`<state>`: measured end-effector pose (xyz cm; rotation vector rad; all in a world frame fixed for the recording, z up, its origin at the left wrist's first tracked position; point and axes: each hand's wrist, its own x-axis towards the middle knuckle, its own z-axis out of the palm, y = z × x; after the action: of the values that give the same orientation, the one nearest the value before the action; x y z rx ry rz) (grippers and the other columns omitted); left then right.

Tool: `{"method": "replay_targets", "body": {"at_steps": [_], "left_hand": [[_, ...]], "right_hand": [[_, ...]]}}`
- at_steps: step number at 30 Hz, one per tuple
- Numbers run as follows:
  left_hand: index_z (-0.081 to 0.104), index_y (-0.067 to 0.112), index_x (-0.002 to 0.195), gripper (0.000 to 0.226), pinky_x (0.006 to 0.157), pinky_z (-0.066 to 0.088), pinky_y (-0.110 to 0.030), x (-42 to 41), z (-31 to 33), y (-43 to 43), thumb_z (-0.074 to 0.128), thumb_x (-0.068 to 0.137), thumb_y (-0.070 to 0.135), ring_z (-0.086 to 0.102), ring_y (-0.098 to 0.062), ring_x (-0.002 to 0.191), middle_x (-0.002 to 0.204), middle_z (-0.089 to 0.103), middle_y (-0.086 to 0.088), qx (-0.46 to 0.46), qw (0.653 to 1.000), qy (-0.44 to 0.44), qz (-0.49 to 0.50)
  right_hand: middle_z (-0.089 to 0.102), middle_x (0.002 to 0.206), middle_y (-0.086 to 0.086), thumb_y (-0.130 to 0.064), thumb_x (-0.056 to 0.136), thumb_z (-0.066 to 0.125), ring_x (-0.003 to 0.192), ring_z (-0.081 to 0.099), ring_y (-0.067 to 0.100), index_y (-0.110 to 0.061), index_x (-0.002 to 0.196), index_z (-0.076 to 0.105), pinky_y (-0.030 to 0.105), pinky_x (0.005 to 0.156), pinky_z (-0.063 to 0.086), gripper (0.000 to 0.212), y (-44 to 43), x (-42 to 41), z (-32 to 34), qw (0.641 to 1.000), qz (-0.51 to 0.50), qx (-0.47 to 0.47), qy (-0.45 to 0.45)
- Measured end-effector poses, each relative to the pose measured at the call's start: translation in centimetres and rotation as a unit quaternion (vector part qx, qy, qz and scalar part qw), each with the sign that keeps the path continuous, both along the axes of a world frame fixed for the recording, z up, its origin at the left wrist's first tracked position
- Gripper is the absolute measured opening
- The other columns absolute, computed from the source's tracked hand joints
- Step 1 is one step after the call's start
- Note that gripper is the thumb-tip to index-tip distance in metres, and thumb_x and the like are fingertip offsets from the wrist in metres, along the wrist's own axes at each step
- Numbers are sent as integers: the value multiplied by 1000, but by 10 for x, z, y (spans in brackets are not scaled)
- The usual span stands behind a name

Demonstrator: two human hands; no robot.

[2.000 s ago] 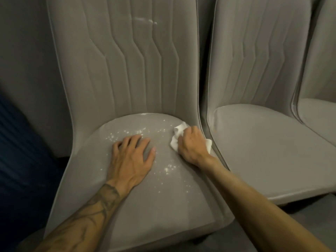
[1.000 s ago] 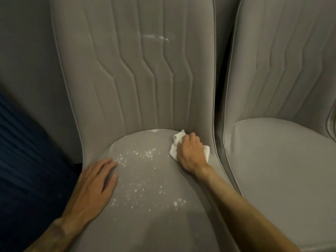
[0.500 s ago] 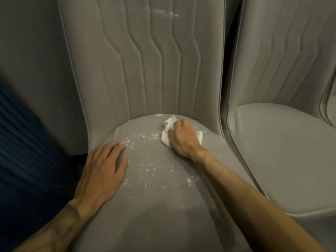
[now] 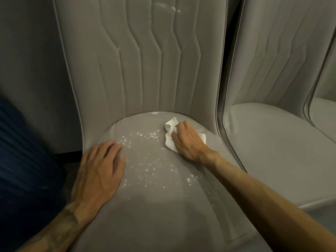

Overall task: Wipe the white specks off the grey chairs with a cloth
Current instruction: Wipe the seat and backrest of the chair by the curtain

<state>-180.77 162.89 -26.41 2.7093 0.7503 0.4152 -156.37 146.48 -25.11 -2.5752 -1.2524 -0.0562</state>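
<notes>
The left hand [image 4: 99,171] is laid flat, palm down, fingers straight, its tattooed forearm reaching in from the near left. The right hand [image 4: 189,140] is curled over a cloth [image 4: 168,140] farther away, the bare arm stretched from the near right.

cloth [image 4: 169,141] mostly hidden under right hand [image 4: 189,140], third chair [image 4: 325,114] cut by right edge

The grey chair [image 4: 145,79] is upholstered in smooth, matt, suede-like fabric with stitched channels down its back and piped edges. The neighbouring chair [image 4: 272,146] has the same soft finish. The cloth [image 4: 169,141] is white, matt and crumpled. The white specks [image 4: 145,165] look powdery.
</notes>
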Motion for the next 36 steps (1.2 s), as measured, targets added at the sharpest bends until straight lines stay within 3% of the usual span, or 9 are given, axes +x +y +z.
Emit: {"method": "replay_targets", "body": {"at_steps": [5,11,17,22,28,31,33,36], "left_hand": [[57,18,146,57,118,33,-44,-1,0,-1,30,105,47,51,-27,134,150,56,-6,-5,1000,9,12],[56,20,147,61,120,30,-44,1,5,-1,28,103,50,49,-24,136,151,54,-3,-4,999,27,16],[58,18,146,60,119,31,-42,3,7,-4,28,103,47,49,-23,134,150,55,-3,-1,1000,24,16],[59,18,146,59,118,32,-42,1,7,-5,28,104,46,49,-23,133,149,56,-4,5,1000,19,12],[60,18,143,57,118,34,-42,2,3,-2,29,105,46,51,-23,132,147,58,-3,18,1000,14,10],[62,17,141,56,116,34,-42,2,3,-1,29,105,45,53,-23,130,145,59,-3,24,1000,7,8],[61,18,141,55,115,34,-41,2,1,0,30,105,45,53,-22,130,145,59,-3,25,1000,9,5],[60,19,142,55,117,33,-41,2,-1,1,28,106,46,52,-22,131,145,58,-3,21,1000,5,2]], "right_hand": [[51,116,22,-19,103,34,105,49,40,0,110,52,49,88,38,27,-13,38,3,988,-156,-4,-5],[50,115,22,-26,105,33,98,47,37,1,109,51,45,92,36,32,-10,31,4,1000,-24,-8,18],[50,116,19,-25,105,31,102,47,36,-2,109,51,43,91,35,31,-14,39,3,994,-104,-27,-10],[51,110,18,-30,104,39,97,48,35,-2,105,53,45,92,37,31,-12,29,9,1000,18,-19,4],[50,114,14,-32,105,39,101,50,35,-6,112,54,43,88,38,31,-27,38,9,997,-76,-9,-13],[51,111,14,-31,104,41,101,50,32,-4,111,55,39,94,36,31,0,22,8,999,-13,29,43],[53,107,10,-34,104,43,100,51,28,-8,111,56,37,95,37,30,-2,23,9,998,55,25,35],[53,114,7,-40,102,43,102,50,29,-16,118,55,40,95,38,31,-22,36,8,999,34,11,11]]}}
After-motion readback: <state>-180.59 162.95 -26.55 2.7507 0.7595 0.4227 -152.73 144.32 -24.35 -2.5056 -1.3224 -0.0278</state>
